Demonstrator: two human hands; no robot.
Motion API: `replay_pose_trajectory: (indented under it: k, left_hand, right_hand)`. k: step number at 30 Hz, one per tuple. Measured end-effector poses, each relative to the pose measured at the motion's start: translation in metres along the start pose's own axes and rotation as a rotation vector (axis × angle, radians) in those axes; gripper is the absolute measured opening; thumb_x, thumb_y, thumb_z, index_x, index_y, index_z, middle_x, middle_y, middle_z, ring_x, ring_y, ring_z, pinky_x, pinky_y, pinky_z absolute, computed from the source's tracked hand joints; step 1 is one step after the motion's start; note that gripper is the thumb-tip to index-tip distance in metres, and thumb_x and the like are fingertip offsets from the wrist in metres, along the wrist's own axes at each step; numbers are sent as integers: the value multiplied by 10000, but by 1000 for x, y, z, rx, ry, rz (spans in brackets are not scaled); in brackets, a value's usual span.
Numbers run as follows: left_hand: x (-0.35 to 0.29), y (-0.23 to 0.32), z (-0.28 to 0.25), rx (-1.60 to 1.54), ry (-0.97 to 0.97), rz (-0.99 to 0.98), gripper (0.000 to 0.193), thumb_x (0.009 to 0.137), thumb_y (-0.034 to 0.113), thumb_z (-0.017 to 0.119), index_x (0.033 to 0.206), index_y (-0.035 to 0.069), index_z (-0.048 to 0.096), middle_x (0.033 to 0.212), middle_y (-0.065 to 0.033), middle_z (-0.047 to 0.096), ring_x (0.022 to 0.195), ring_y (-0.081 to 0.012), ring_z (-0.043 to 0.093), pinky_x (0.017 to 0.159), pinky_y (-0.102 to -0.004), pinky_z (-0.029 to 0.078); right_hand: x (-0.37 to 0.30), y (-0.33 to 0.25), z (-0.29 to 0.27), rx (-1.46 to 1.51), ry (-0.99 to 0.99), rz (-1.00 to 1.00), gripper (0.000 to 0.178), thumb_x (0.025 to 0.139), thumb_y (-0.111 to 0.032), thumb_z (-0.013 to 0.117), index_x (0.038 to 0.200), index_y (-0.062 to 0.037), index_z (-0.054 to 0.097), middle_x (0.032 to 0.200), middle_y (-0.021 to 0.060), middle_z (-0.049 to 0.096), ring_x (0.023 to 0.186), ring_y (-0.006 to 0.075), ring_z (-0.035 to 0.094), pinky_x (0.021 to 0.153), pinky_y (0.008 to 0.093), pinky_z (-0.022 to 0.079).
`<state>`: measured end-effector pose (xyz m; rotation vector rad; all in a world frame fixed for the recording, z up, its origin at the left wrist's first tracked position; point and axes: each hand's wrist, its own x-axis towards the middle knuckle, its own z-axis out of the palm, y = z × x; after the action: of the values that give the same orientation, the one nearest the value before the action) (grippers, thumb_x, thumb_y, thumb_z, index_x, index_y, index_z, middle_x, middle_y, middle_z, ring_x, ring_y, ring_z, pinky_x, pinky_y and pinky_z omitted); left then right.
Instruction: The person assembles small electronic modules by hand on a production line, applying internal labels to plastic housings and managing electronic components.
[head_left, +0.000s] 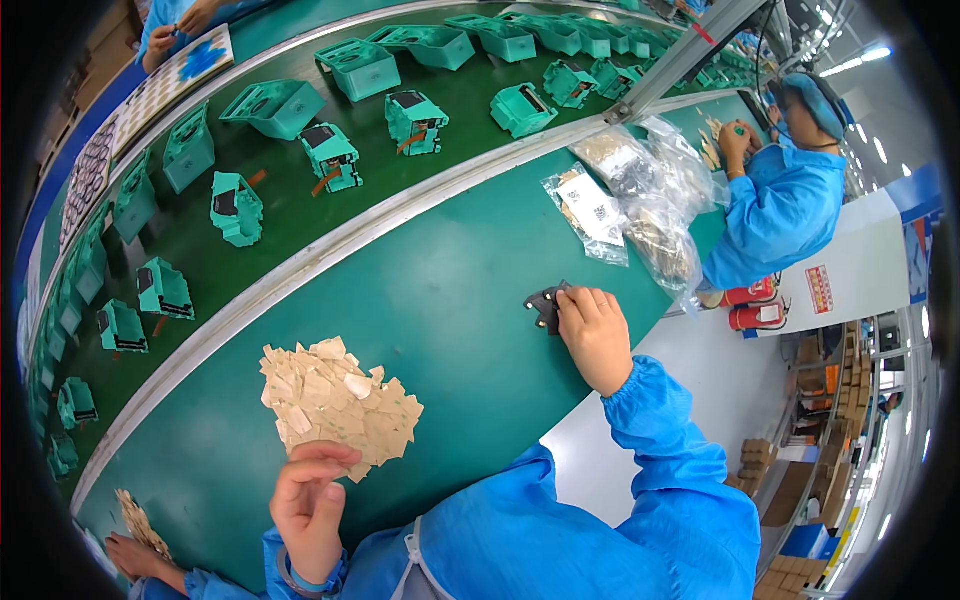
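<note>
My right hand (597, 335) pinches a small black plastic part (546, 308) with light metallic dots, down at the green tabletop (440, 330). To the left lies a loose pile of small tan paper-like pieces (340, 400), flat and angular, overlapping one another. At the pile's near edge hovers my left hand (312, 505), its fingers bent and its thumb apart from them. No piece shows between the thumb and fingers; whether the fingertips touch the pile I cannot tell.
Beyond a metal rail (370, 220), a dark green conveyor (300, 215) carries many teal plastic housings (415, 122). Clear plastic bags (650, 190) lie at the far right of the table. A co-worker (785, 200) in blue sits there; another person's hand (140, 557) is at lower left.
</note>
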<state>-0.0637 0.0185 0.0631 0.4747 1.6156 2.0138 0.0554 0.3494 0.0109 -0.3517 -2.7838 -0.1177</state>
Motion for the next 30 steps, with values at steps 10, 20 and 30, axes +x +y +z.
replay_pose_trajectory:
  k: [10, 20, 30]
  left_hand:
    - [1, -6, 17, -44, -221, -43, 215, 812, -96, 478, 1009, -25, 524, 1070, -173, 521, 997, -255, 539, 900, -388, 424]
    - [29, -15, 41, 35, -185, -67, 289, 801, -68, 566, 1083, -10, 542, 1095, -118, 515, 974, -187, 546, 854, -287, 442]
    - [21, -9, 6, -220, -177, -101, 138, 832, -60, 568, 965, -22, 563, 915, -81, 571, 843, -147, 568, 745, -266, 460]
  right_hand:
    - [2, 4, -2, 152, 125, 145, 210, 686, -9, 634, 889, -52, 603, 932, 59, 573, 874, 258, 537, 756, 368, 419]
    - [40, -71, -59, 948, -147, 109, 190, 754, 17, 628, 940, -19, 627, 821, 112, 615, 781, 267, 587, 694, 335, 462]
    - [78, -141, -72, 1425, -474, -94, 161, 785, -7, 648, 895, -15, 531, 767, 97, 580, 682, 214, 568, 632, 291, 468]
